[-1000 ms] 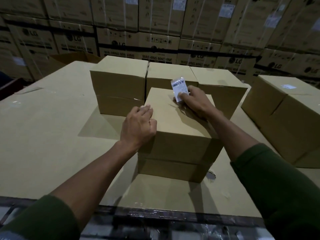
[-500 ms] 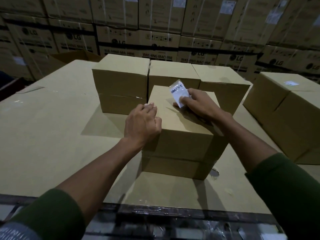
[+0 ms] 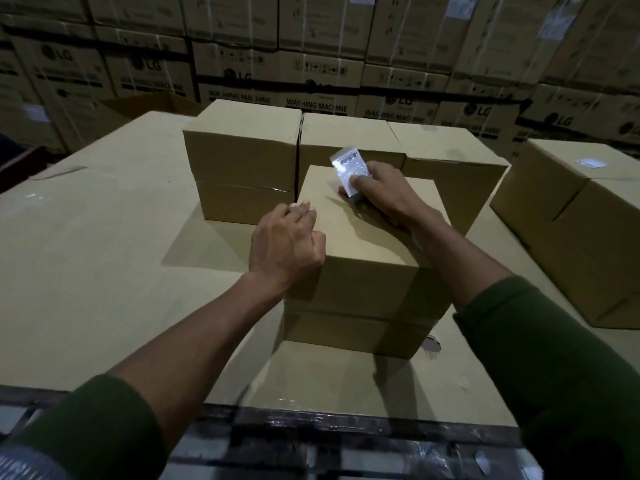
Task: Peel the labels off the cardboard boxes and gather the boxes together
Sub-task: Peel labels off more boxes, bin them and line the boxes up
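One label (image 3: 350,170) has come almost wholly off the near box (image 3: 360,237) on the worktop (image 3: 90,258), pinched upright in the right hand (image 3: 384,192) while the left hand (image 3: 285,245), fingers curled, braces the box's corner, so pushing this box against the three behind looks next.

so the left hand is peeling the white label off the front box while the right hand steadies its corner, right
Not quite: the hands are swapped. In the head view the right hand pinches the white label, lifted off the top of the front box, while the left hand steadies its near left corner.
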